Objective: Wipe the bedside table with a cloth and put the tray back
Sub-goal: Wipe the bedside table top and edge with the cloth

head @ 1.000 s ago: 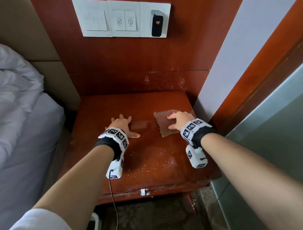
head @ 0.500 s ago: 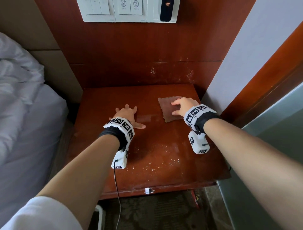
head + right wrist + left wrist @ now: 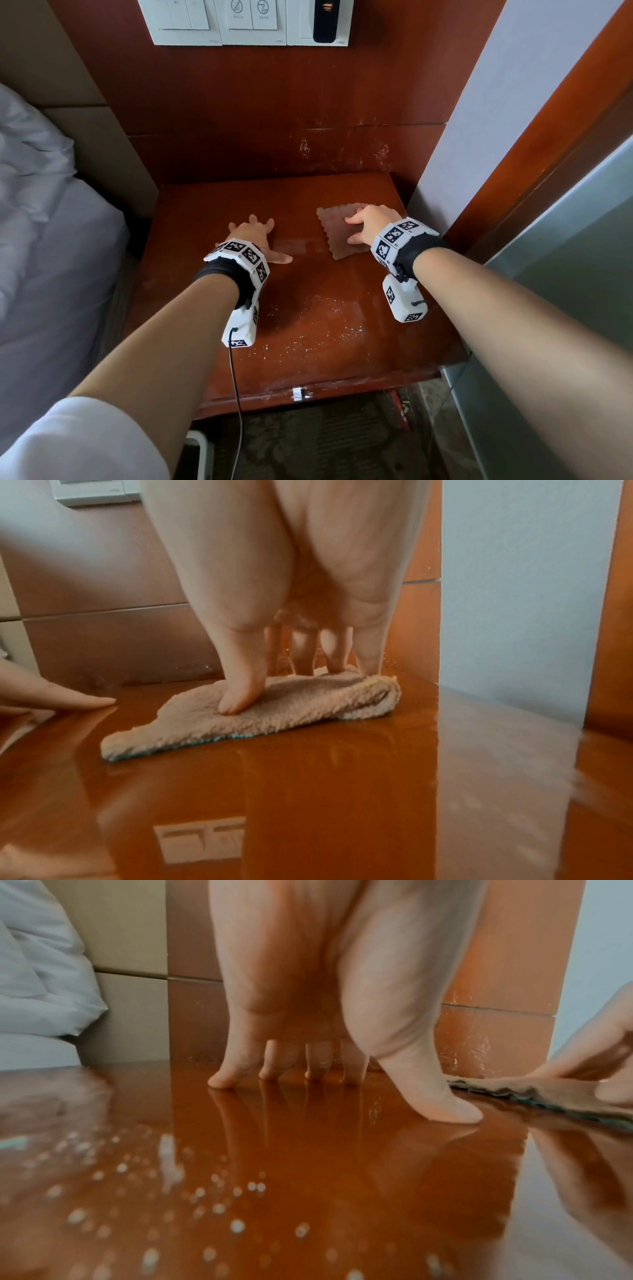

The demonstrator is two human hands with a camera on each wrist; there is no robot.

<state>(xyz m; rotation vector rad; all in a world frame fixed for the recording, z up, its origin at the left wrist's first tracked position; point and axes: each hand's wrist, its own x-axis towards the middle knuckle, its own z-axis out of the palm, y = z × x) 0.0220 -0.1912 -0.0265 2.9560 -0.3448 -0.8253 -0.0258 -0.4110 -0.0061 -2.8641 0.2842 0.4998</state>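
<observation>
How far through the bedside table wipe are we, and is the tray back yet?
Mid-wipe. The tabletop is bare of objects. The right hand presses the cloth flat at the back right of the bedside table, while the left hand braces on the wood with spread fingers. Pale specks across the front remain unwiped. No tray is in any view, so putting it back is not done.

Tabletop [image 3: 308, 308]: reddish-brown wood, high-gloss lacquer, mirror-like, flecked with pale specks near the front. Cloth [image 3: 274, 710]: beige terry pile, fuzzy, matt, teal underside edge. Wall panel [image 3: 274, 113]: matching wood, duller sheen, scuffed. Switch plate [image 3: 239, 24]: smooth white plastic. Bedding [image 3: 51, 222]: soft white fabric, matt.
</observation>
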